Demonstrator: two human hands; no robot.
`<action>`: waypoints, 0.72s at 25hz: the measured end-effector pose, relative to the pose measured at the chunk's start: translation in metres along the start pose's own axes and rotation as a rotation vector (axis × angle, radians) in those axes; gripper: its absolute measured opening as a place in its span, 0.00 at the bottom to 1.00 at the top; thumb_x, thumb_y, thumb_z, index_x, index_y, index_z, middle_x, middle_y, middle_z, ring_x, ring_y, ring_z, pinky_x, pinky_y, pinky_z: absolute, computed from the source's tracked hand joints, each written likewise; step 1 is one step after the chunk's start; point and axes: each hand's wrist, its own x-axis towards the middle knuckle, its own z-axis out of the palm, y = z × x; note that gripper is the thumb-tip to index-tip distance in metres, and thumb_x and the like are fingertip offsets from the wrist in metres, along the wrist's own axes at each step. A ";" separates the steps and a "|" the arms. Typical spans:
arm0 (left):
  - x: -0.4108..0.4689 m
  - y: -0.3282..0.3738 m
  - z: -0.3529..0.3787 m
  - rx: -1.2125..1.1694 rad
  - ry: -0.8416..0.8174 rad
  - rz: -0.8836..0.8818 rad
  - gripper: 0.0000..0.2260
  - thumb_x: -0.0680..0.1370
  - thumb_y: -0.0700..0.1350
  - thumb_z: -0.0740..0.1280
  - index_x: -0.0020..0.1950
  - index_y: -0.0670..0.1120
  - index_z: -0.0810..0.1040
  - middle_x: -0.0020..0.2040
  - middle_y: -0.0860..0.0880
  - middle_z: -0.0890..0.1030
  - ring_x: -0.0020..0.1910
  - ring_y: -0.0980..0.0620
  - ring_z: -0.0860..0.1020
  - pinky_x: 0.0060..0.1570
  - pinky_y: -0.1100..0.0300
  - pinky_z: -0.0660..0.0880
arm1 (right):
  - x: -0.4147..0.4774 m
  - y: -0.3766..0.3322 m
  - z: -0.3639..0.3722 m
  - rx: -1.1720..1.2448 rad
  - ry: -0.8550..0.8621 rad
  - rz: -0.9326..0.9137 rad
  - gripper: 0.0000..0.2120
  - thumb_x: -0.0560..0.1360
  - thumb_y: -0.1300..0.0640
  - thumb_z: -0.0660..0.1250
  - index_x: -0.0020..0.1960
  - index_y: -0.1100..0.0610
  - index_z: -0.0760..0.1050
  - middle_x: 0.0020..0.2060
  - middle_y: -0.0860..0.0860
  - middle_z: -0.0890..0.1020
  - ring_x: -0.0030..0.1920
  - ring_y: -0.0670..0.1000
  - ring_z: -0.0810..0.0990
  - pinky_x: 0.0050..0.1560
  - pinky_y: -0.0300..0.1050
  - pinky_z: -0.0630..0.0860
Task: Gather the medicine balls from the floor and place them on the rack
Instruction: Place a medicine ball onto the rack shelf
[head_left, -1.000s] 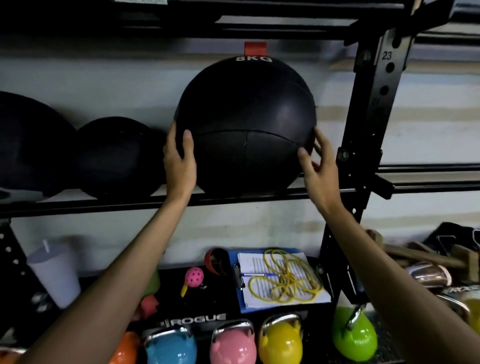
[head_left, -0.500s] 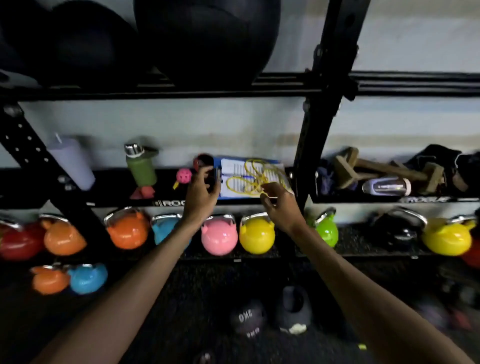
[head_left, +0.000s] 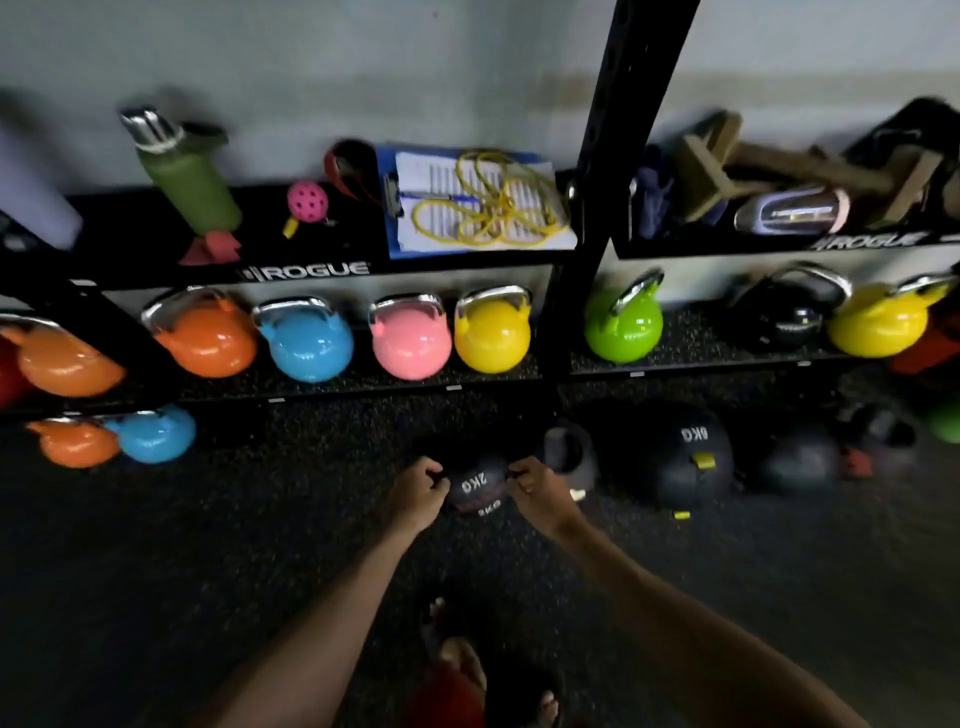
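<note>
A small black medicine ball marked 2KG (head_left: 477, 487) lies on the dark floor below the rack. My left hand (head_left: 418, 491) is at its left side and my right hand (head_left: 537, 493) at its right side, fingers curled against it. A larger black medicine ball (head_left: 670, 457) with a yellow tag lies to the right, and another dark ball (head_left: 800, 462) lies beyond it. The black rack upright (head_left: 597, 197) rises between two shelves.
Coloured kettlebells line the low shelf, among them a pink one (head_left: 410, 338) and a yellow one (head_left: 492, 332). A black kettlebell (head_left: 569, 452) stands right beside my right hand. A clipboard with a yellow cord (head_left: 483, 208) and a green bottle (head_left: 187, 176) sit on the shelf above.
My hands let go of the 8KG ball on the upper shelf, came down past the shelf, and now close on the small 2KG ball on the floor. The view tilted downward.
</note>
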 end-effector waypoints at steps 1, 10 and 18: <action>0.004 -0.015 0.012 0.012 -0.048 -0.048 0.11 0.78 0.45 0.69 0.59 0.44 0.79 0.52 0.43 0.83 0.53 0.44 0.81 0.54 0.55 0.76 | 0.001 0.010 0.014 0.018 -0.023 0.059 0.14 0.80 0.56 0.65 0.63 0.60 0.77 0.57 0.60 0.83 0.57 0.62 0.81 0.55 0.50 0.76; 0.079 -0.096 0.102 0.070 -0.222 -0.212 0.17 0.78 0.45 0.71 0.63 0.39 0.77 0.59 0.39 0.81 0.58 0.42 0.79 0.54 0.57 0.73 | 0.069 0.106 0.110 0.202 -0.134 0.395 0.12 0.81 0.55 0.64 0.57 0.61 0.79 0.54 0.62 0.81 0.56 0.62 0.80 0.56 0.51 0.74; 0.237 -0.180 0.227 -0.065 -0.103 -0.310 0.34 0.73 0.61 0.73 0.74 0.47 0.68 0.72 0.39 0.69 0.71 0.40 0.69 0.71 0.47 0.67 | 0.211 0.275 0.216 0.713 -0.178 0.628 0.20 0.80 0.43 0.65 0.67 0.53 0.71 0.57 0.55 0.77 0.57 0.57 0.78 0.53 0.57 0.79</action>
